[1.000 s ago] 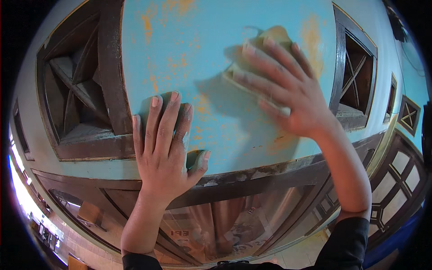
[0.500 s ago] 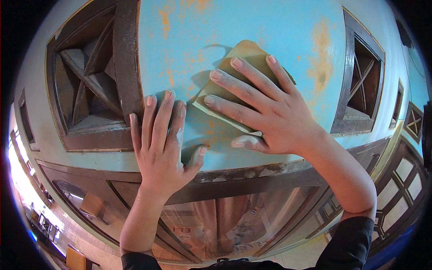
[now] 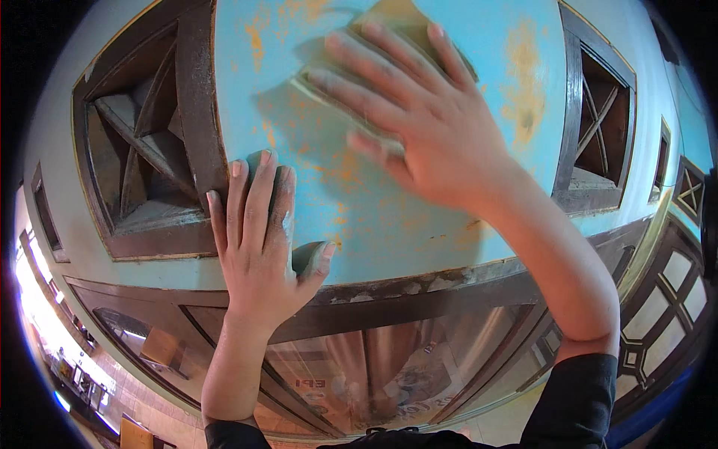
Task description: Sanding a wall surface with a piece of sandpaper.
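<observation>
My left hand lies open on the light blue wall, fingers apart, beside the left dark-framed vent. Whitish residue marks its index finger and thumb. My right hand, blurred by motion, is spread over a folded olive-tan sheet, apparently sandpaper, and holds it flat to the upper middle of the wall. Orange scuffed patches show in the blue paint around it.
A second cross-slatted vent is at the right. A dark wooden beam and glazed panels run below the blue surface. A panelled door stands at far right, a chair shows at lower left.
My right hand and the sheet moved down and left, then rose up and leftward to the upper middle. My left hand stays against the wall, shifted slightly in view.
</observation>
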